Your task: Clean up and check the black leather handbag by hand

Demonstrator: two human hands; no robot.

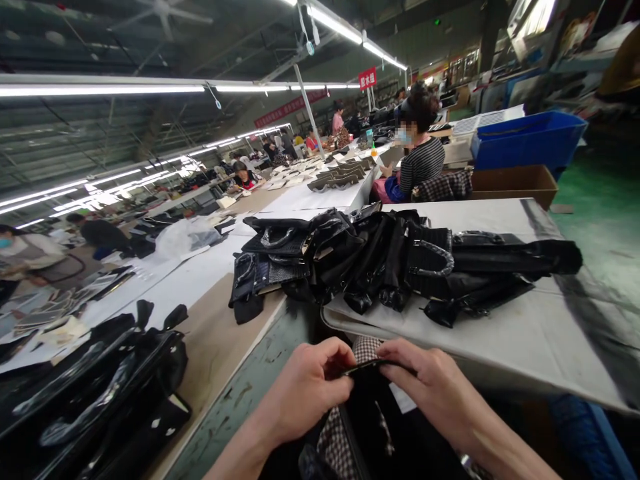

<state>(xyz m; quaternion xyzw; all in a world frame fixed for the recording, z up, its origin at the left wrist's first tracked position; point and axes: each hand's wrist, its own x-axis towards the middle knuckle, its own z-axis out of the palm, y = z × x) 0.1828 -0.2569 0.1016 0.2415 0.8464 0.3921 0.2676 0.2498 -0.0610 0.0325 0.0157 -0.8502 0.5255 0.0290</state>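
Observation:
Low in the view, a black bag piece (373, 413) lies across my lap over checkered cloth (333, 443). My left hand (323, 377) pinches its upper edge between thumb and fingers. On the other side, my right hand (415, 370) grips the same edge, fingers folded over it. Under the right palm a small white tag (401, 398) shows against the black material. Just beyond my hands, a heap of black handbags (350, 257) lies on the white table, some with plastic-wrapped handles (435, 260).
More black bags (100, 387) are piled at the left on a brown-topped bench (210, 360). A seated co-worker (423, 160) is across the table (505, 333). Behind at the right stand a blue bin (525, 143) and a cardboard box (515, 183). Cut pieces (335, 175) cover the far table.

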